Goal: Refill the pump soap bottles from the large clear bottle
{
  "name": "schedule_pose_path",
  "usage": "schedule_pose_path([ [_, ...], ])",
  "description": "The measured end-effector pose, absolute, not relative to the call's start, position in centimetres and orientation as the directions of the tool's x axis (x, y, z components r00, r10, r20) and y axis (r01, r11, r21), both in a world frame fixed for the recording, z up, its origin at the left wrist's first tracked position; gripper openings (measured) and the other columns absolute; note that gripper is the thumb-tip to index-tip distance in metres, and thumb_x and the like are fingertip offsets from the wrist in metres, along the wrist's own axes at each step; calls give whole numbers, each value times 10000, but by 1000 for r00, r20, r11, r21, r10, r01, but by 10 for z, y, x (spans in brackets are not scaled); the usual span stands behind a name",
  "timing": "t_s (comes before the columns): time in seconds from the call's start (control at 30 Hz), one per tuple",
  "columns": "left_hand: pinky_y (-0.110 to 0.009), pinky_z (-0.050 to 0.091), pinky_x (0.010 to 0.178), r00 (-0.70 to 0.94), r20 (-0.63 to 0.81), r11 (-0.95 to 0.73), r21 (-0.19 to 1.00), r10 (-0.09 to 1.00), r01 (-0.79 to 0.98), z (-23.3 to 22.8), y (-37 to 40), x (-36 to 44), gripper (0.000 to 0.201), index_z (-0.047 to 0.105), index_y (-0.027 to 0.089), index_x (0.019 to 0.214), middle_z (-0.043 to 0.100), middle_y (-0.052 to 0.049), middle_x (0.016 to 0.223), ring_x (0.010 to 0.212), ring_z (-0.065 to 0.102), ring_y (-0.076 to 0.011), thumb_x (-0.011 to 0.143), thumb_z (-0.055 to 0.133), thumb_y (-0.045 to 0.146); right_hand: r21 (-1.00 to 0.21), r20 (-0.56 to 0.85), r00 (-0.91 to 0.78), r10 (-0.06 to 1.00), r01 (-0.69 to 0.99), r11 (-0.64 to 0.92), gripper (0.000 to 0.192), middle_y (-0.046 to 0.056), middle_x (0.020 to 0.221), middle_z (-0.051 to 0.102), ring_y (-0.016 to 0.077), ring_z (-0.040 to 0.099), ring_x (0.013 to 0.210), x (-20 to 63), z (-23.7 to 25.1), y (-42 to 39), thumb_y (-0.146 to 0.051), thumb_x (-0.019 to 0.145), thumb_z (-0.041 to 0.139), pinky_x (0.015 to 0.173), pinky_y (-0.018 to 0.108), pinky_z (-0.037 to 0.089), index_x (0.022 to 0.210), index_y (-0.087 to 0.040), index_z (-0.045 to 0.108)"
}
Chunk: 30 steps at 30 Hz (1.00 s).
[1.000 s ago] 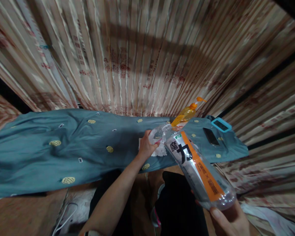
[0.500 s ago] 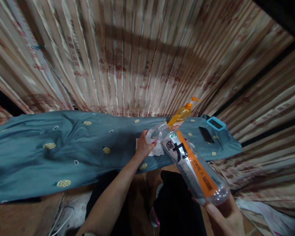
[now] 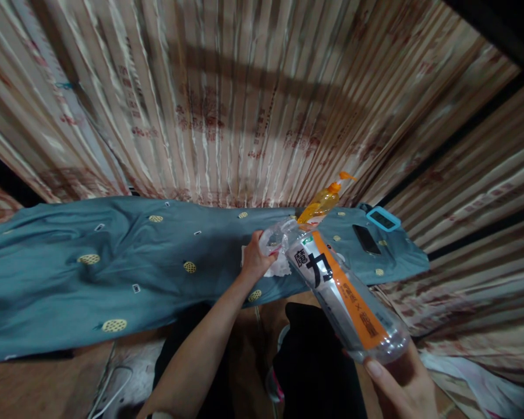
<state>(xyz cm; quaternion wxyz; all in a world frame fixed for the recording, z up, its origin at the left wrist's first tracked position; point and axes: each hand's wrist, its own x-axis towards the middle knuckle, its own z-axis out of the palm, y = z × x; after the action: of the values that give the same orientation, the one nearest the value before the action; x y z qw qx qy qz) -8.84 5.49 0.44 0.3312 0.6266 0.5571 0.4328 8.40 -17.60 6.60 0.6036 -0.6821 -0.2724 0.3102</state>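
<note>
A large clear plastic bottle with an orange and silver label lies tilted before me, its base toward my lower right. Its base end rests in my right hand, thumb against the side and fingers mostly hidden. My left hand is closed around a clear plastic container at the bottle's narrow upper end. Whether the two pieces are joined or only touching, I cannot tell. Under the left hand is a white tissue-like sheet. Just behind stands a yellow pump bottle with an orange top.
A blue-green cloth with pineapple prints covers the narrow table. At its right end lie a black phone and a blue-framed device. Pleated curtains hang behind and to the right. A white cable is on the floor.
The large bottle has turned very slightly about its length. Both hands keep their hold and almost the same place.
</note>
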Motion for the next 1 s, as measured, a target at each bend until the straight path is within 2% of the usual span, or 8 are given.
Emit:
schedule_pose_path([
  [0.2, -395, 561, 971, -7, 184, -167, 906, 983, 388, 0, 56, -87, 585, 513, 239, 1150, 704, -28, 1093, 1039, 711, -242, 643, 779, 118, -993, -83, 660, 747, 7, -117, 804, 92, 1187, 680, 391, 581, 1175, 83, 67, -176, -534, 538, 911, 1095, 557, 357, 1223, -266, 585],
  [0.33, -382, 556, 970, -2, 163, -151, 920, 987, 360, 3, 54, -87, 579, 517, 239, 1144, 707, -23, 1089, 1040, 709, -234, 647, 795, 131, -993, -84, 663, 744, 3, -115, 761, 66, 1145, 704, 336, 623, 1109, 88, 60, -178, -510, 560, 904, 1100, 489, 383, 1214, -274, 594],
  [0.5, -375, 558, 956, 0, 156, -147, 929, 988, 339, 7, 52, -88, 553, 515, 225, 1117, 712, -27, 1064, 1017, 711, -229, 650, 793, 124, -988, -49, 618, 785, 86, -129, 799, 99, 1245, 696, 355, 639, 1147, 97, 51, -181, -523, 630, 866, 1066, 478, 438, 1317, -250, 563],
  [0.67, -373, 557, 955, 1, 155, -148, 934, 988, 325, 8, 52, -88, 563, 519, 228, 1116, 716, -20, 1059, 1011, 712, -227, 638, 792, 111, -990, -90, 634, 768, 25, -136, 829, 77, 1155, 704, 337, 632, 1093, 94, 56, -180, -496, 566, 909, 1095, 488, 389, 1283, -260, 566],
  [0.8, -366, 558, 948, -2, 158, -149, 934, 987, 326, 8, 51, -87, 558, 522, 229, 1107, 715, -20, 1059, 1015, 714, -229, 633, 784, 97, -991, -87, 653, 752, 17, -130, 830, 79, 1201, 690, 351, 601, 1157, 86, 64, -178, -507, 538, 914, 1074, 461, 389, 1259, -269, 581],
  [1.0, -387, 553, 988, 11, 142, -137, 934, 990, 330, 8, 52, -86, 572, 523, 212, 1148, 717, -46, 1106, 1064, 709, -244, 649, 776, 92, -992, -104, 663, 742, -20, -122, 856, 79, 1197, 684, 339, 592, 1145, 80, 67, -177, -497, 526, 927, 1075, 450, 375, 1269, -267, 571],
])
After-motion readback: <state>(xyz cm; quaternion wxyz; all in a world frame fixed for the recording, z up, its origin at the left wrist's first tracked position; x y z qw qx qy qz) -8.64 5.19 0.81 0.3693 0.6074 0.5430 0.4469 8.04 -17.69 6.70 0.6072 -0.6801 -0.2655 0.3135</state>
